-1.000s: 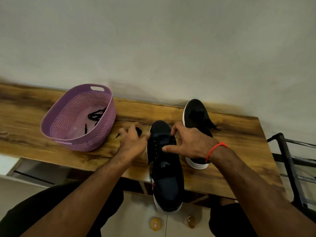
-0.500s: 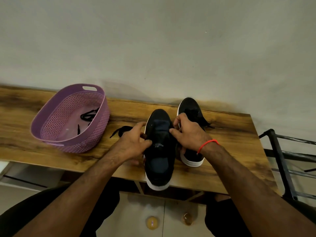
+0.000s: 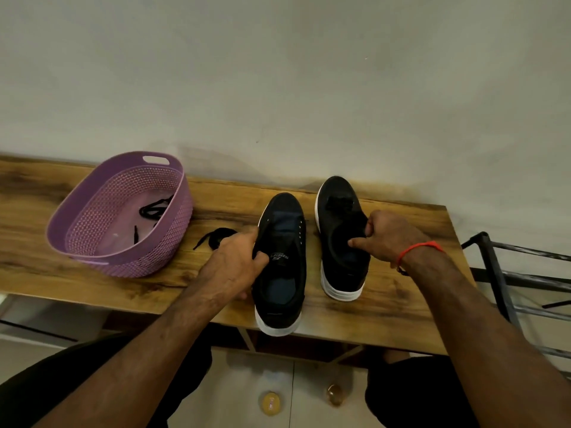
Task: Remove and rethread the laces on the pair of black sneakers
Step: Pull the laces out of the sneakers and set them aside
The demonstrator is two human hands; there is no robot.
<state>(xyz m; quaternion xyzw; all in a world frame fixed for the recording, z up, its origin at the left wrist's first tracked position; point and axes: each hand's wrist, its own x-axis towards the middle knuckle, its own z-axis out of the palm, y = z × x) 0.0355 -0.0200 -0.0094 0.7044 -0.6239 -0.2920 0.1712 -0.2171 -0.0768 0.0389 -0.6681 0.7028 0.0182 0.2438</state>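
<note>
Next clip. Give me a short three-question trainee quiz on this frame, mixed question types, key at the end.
1. True or false: the basket holds a lace.
2. Which sneaker does the left hand grip? A) left sneaker B) right sneaker
3. Fill in: a loose lace lies on the table between the basket and the ____ sneaker.

Key: 1 true; 2 A; 3 left. The right hand grips the right sneaker.

wooden table (image 3: 401, 316) carries a purple basket (image 3: 160, 242), loose black lace (image 3: 216, 237), two black sneakers (image 3: 282, 273).
</note>
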